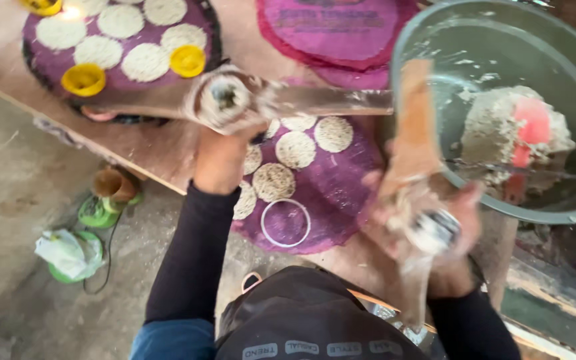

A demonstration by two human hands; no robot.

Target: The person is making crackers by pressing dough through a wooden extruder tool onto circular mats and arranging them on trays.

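My left hand [221, 157] grips the near end of a dough-crusted roller [314, 100] that lies across the wooden board. My right hand [434, 223], smeared with dough, holds a flat wooden paddle [416, 127] upright against the rim of a large metal bowl [421, 40]. A lump of pale dough [494, 130] with a pink patch sits inside the bowl. Below the roller lies a purple round mat [331, 193] carrying several flat dough discs [296, 149] and a white ring cutter [286, 222]. Motion blur hides the finer detail of both hands.
A second purple mat [54, 63] at the far left bears several dough discs and yellow caps [84, 79]. A pink-purple mat [341, 33] lies at the back. Green containers and a white bag [71, 253] sit on the floor left of the board's edge [141, 175].
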